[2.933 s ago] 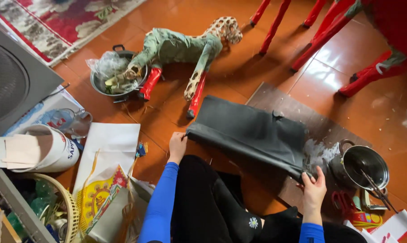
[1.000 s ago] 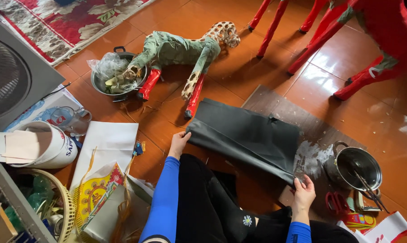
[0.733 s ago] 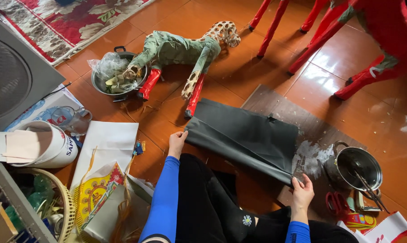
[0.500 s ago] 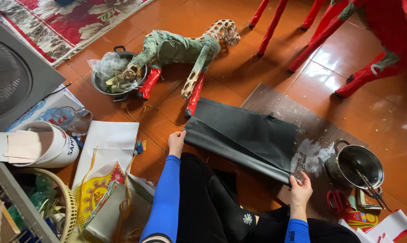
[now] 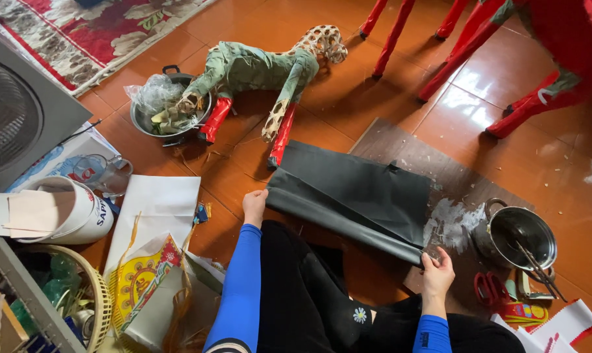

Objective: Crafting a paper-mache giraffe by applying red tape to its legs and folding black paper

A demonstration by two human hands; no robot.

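You're on a home floor used as a craft workshop: orange floor tiles point(image 5: 178, 39), patterned rug point(image 5: 80, 33) at eleven o'clock, half-wrapped animal frame point(image 5: 257, 68) at twelve.

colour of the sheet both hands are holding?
Dark grey, near black, plain with no pattern: the folded sheet, seen in the head view, held by the left hand and right hand.

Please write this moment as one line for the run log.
left hand: holds black sheet | right hand: holds sheet's other end | nearby: steel pot

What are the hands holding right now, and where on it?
Both hold the folded dark sheet: left hand at its left end, right hand at its lower right corner.
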